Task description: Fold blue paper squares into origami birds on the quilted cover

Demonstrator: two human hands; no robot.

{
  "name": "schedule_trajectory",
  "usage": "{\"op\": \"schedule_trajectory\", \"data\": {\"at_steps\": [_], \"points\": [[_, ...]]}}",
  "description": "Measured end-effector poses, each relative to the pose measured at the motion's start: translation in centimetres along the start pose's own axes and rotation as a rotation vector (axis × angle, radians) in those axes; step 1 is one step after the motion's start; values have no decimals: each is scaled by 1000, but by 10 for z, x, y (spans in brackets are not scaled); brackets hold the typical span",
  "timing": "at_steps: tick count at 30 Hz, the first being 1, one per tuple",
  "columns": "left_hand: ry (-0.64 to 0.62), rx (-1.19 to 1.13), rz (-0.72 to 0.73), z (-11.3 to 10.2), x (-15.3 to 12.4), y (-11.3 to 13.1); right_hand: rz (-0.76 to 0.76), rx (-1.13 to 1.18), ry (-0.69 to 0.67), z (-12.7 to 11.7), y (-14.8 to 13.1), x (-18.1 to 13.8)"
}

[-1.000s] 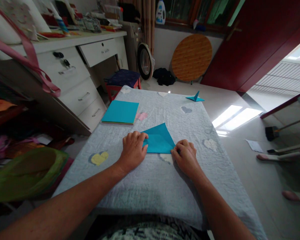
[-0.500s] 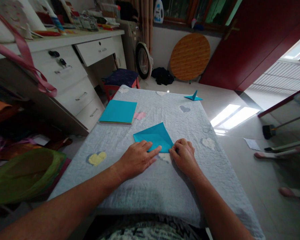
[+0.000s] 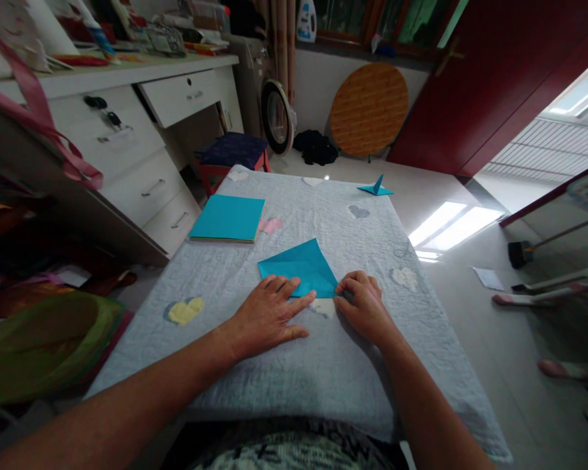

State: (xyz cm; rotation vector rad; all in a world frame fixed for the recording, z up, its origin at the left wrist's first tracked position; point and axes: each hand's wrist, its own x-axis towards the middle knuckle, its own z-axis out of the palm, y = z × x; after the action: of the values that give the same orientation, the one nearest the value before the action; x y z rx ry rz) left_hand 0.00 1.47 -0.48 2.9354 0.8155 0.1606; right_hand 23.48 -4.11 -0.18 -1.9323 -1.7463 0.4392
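A blue paper folded into a triangle (image 3: pixel 301 267) lies on the grey quilted table cover (image 3: pixel 294 352). My left hand (image 3: pixel 267 316) rests flat and open, its fingertips pressing the triangle's near edge. My right hand (image 3: pixel 365 307) is curled, its fingers pinching the triangle's right corner against the cover. A stack of blue paper squares (image 3: pixel 228 219) lies at the far left of the table. A small folded blue paper figure (image 3: pixel 375 189) stands at the far right corner.
A white desk with drawers (image 3: pixel 142 143) stands to the left, a red stool (image 3: pixel 228 160) beyond the table. A green bag (image 3: pixel 44 339) sits low at the left. A round wooden board (image 3: pixel 368 109) leans on the far wall. Someone's feet (image 3: pixel 524 299) show at right.
My left hand has uncurled from the triangle's left corner and slid along its near edge toward the right, fingers now flat. The right hand has kept its hold on the right corner.
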Motion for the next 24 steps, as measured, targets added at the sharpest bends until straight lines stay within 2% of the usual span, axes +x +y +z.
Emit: {"op": "schedule_trajectory", "data": {"at_steps": [8,16,21,24], "points": [[-44,-56,83,2,4,6,14,-3,-30,-3,2,1],[-55,-56,79,3,2,4,8,-38,-10,1,1,2],[-47,-51,83,7,1,3,42,-97,50,-1,10,1],[-25,-48,92,9,1,2,79,-84,34,-6,17,1]]}}
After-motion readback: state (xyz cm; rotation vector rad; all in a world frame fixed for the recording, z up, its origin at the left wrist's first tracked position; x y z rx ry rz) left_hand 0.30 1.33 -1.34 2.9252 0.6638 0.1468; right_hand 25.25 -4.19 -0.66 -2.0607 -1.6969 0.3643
